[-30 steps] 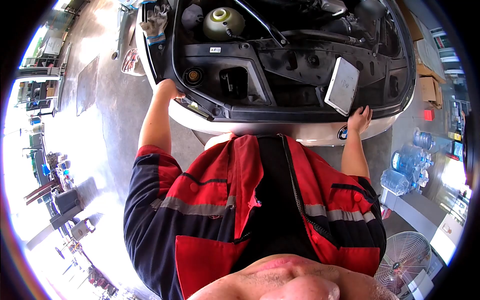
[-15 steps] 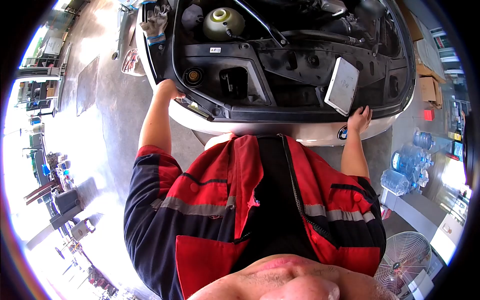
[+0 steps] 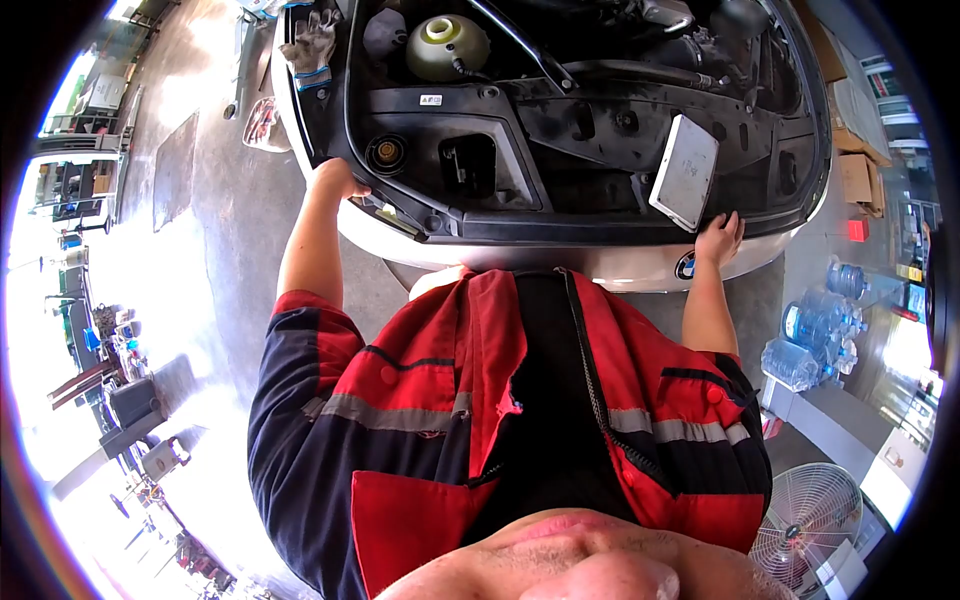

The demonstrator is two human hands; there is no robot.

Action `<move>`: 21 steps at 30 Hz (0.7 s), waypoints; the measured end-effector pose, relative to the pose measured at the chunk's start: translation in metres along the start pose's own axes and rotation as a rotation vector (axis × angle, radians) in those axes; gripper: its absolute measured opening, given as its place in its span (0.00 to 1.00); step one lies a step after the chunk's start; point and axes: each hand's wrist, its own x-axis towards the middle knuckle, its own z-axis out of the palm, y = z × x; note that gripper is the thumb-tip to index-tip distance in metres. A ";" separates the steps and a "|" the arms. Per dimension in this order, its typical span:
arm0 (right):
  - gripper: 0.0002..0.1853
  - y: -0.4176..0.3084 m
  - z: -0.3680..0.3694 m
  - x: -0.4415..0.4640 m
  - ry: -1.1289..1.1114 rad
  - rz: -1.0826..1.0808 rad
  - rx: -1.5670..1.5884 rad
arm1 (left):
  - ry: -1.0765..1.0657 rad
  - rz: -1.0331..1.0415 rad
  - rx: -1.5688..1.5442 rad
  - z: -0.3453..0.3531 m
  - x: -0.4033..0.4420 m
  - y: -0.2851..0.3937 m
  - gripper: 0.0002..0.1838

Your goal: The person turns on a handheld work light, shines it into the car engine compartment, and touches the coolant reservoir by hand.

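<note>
I lean over the front of a white car with its engine bay exposed. My left hand (image 3: 338,181) rests on the front edge beside the headlight (image 3: 398,214), its fingers bent inward and partly hidden. Right of it is a round dark cap with a brass-coloured centre (image 3: 387,153). My right hand (image 3: 719,238) lies on the black front trim (image 3: 600,234) above the round badge (image 3: 685,265), fingers spread and holding nothing. Just beyond its fingertips, a flat white rectangular case (image 3: 685,172) with faint markings lies tilted on the black cover (image 3: 590,125).
Work gloves (image 3: 312,48) lie on the car's left fender. A pale fluid reservoir (image 3: 447,48) sits in the engine bay. Large water bottles (image 3: 815,325), cardboard boxes (image 3: 857,182) and a fan (image 3: 805,525) stand to the right. Equipment (image 3: 130,405) lines the left side.
</note>
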 end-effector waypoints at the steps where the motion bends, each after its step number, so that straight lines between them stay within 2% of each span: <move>1: 0.25 0.000 0.000 0.000 -0.001 0.002 0.000 | 0.004 0.002 -0.002 0.000 0.000 0.000 0.32; 21: 0.24 -0.005 -0.005 -0.002 -0.007 0.011 0.000 | 0.011 -0.006 0.004 0.003 0.002 -0.001 0.32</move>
